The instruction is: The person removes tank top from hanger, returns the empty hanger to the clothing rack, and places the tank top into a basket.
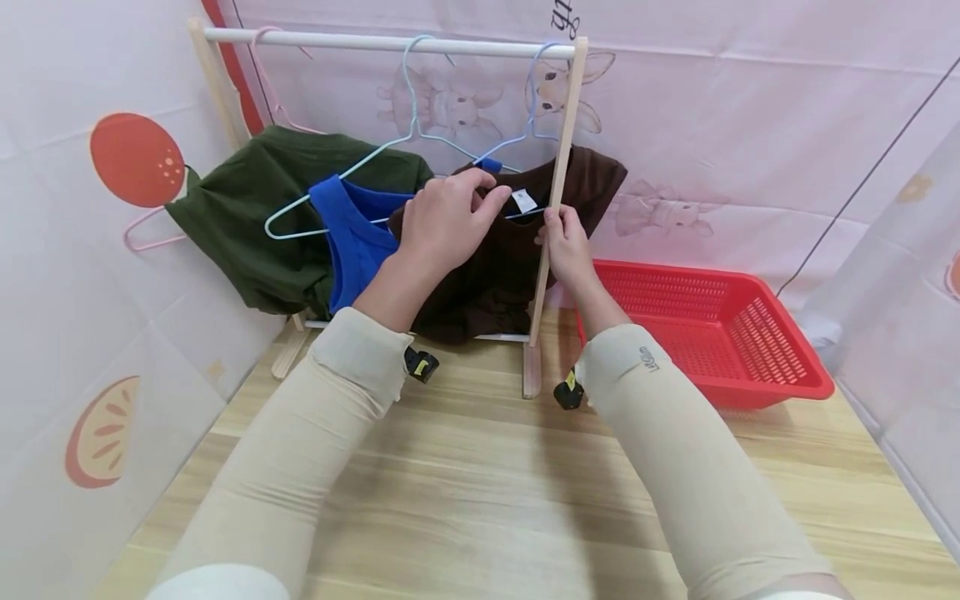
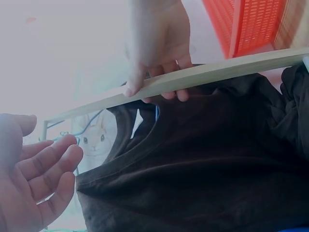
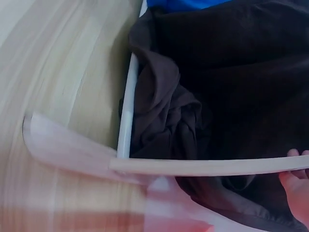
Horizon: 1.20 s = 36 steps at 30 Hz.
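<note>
A dark brown shirt [image 1: 495,275] with a white neck label [image 1: 523,200] hangs from a light blue hanger [image 1: 532,108] at the right end of a clothes rack. My left hand [image 1: 450,217] is at the shirt's neckline; in the left wrist view, its loosely bent fingers [image 2: 50,169] hold nothing. Around the rack's wooden right post [image 1: 558,167] my right hand [image 1: 566,242] has its grip, thumb in front and fingertips emerging on the shirt side. Much of the right hand lies outside the right wrist view.
Left of the brown shirt hang a blue garment [image 1: 356,233] with a mint hanger [image 1: 412,125] and a dark green garment [image 1: 277,208] on a pink hanger [image 1: 150,229]. A red plastic basket [image 1: 787,333] stands right of the rack on the wooden table [image 1: 465,475].
</note>
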Each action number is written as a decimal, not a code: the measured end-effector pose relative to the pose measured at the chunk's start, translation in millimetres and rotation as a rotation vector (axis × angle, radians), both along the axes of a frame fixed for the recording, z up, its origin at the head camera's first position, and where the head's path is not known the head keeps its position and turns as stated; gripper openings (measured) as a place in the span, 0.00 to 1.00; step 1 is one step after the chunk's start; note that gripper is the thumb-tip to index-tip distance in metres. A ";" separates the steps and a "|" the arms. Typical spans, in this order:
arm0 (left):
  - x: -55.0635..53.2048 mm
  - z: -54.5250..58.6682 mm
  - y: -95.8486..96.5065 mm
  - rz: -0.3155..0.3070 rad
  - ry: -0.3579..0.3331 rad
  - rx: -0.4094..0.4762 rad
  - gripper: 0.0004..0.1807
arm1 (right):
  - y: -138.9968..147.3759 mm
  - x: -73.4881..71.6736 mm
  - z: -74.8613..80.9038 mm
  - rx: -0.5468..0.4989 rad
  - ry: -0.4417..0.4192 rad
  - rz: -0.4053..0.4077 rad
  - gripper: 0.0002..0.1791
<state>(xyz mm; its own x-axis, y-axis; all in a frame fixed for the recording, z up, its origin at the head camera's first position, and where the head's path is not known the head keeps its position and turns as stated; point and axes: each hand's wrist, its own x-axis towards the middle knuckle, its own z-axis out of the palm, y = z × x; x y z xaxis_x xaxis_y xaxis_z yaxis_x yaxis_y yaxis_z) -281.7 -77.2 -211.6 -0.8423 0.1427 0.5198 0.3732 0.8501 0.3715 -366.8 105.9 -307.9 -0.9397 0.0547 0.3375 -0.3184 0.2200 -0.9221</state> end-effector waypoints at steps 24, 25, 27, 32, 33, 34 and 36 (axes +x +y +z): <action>-23.5 26.2 13.8 -0.021 0.079 -0.066 0.21 | -22.8 -8.3 -11.6 -0.268 -0.036 -0.047 0.20; -25.7 27.1 13.8 -0.020 0.092 -0.048 0.21 | -24.2 -8.5 -11.2 -0.264 -0.028 -0.051 0.19; -30.9 28.2 14.3 -0.019 0.118 -0.014 0.20 | -25.8 -8.5 -11.3 -0.253 -0.021 -0.054 0.18; -45.7 28.2 19.6 -0.041 0.167 0.020 0.17 | -24.5 -8.1 -14.0 -0.230 -0.017 -0.052 0.20; -48.7 28.3 21.2 -0.047 0.164 0.022 0.17 | -23.6 -7.9 -14.8 -0.226 -0.016 -0.054 0.21; -51.5 28.9 23.0 -0.052 0.154 0.023 0.17 | -22.5 -7.7 -15.7 -0.220 -0.016 -0.054 0.21; -57.1 31.0 26.1 -0.051 0.121 0.014 0.17 | -20.4 -7.4 -17.5 -0.205 -0.024 -0.047 0.22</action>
<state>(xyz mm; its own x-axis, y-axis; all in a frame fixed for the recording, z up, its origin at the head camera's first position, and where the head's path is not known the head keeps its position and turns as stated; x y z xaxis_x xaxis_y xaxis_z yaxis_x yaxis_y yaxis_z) -338.8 -51.0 -180.5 -0.7651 0.1757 0.6194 0.4589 0.8236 0.3332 -374.3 85.6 -325.5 -0.9423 0.1640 0.2919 -0.2891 0.0410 -0.9564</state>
